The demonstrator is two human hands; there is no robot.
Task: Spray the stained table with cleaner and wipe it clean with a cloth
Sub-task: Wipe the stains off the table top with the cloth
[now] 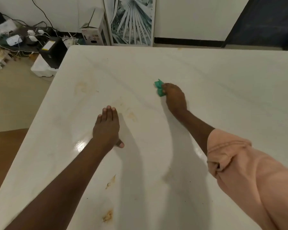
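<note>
While wiping: one cloth, two hands, several stains.

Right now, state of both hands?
Left hand: open, resting flat on the table.
Right hand: gripping the green cloth.

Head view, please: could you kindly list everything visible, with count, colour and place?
table: one, white, fills the middle
stains: several, brown-yellow, on the table's near and left parts
cloth: one, green, on the table, mid-right
framed leaf picture: one, grey-green, leaning on the far wall
cardboard box: one, white, on the floor by the picture
chargers and cables: many, white and black, far-left floor
left hand: flat on the table
right hand: grips the cloth; peach sleeve
</note>
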